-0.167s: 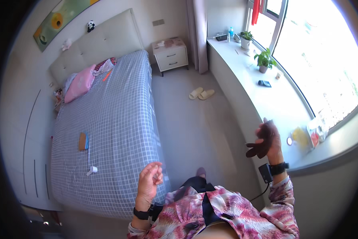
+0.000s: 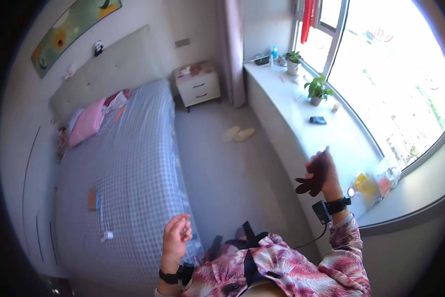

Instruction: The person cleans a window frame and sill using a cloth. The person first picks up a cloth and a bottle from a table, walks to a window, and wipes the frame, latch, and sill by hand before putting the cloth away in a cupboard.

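Two hands raised, holding nothing | left hand (image 2: 177, 236) at 7 o'clock, fingers curled, over bed (image 2: 128, 163) edge | right hand (image 2: 317, 174) at 4 o'clock, fingers spread, beside window ledge (image 2: 301, 123)

You see a pink pillow (image 2: 86, 123) at the bed's (image 2: 133, 168) head end, slippers (image 2: 238, 133) on the floor, potted plants (image 2: 317, 89) along the windowsill (image 2: 301, 133).

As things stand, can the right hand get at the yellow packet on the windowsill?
Probably yes. The right hand is raised beside the windowsill, with the yellow packet just to its right on the ledge. Nothing shows between them, though the hand seems to hold something dark already.
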Tool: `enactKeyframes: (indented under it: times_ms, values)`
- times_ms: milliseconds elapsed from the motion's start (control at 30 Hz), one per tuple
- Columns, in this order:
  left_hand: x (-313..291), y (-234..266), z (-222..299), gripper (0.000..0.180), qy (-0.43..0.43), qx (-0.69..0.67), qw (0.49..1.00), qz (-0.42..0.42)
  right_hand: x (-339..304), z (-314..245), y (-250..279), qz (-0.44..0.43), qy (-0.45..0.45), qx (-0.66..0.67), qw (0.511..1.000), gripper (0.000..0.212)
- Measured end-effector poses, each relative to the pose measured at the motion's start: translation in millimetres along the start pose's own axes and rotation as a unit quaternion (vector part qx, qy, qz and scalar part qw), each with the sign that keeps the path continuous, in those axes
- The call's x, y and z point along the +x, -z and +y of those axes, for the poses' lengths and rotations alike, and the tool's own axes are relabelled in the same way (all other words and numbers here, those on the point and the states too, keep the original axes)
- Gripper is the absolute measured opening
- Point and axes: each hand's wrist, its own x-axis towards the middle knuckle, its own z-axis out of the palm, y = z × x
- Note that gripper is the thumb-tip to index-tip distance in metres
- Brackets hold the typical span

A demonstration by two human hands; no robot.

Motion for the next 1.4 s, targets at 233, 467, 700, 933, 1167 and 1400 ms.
enactKeyframes:
  times_ms: [233,467,700,933,1167,1400]
  values:
    - [113,-76,33,0.014,0.02,0.047,0.999,0.009,129,-93,-3,-0.021,0.017,-0.032,0.999,0.023]
    - [225,-146,43,0.014,0.008,-0.001,1.0,0.023,273,-197,-36,-0.044,0.057,-0.104,0.992,0.029]
    - [306,-184,66,0.014,-0.021,0.02,0.999,0.02,423,-249,-83,0.001,0.088,-0.134,0.987,0.029]
    - [396,-176,95,0.015,-0.051,0.028,0.995,0.077,545,-289,-110,0.034,0.162,-0.222,0.961,0.023]
    - [473,-188,131,0.017,-0.083,0.041,0.991,0.093,637,-342,-74,0.003,0.488,-0.521,0.701,0.019]
    - [517,-184,141,0.017,-0.087,0.053,0.985,0.137,728,-435,-85,0.229,0.412,-0.352,0.809,0.039]
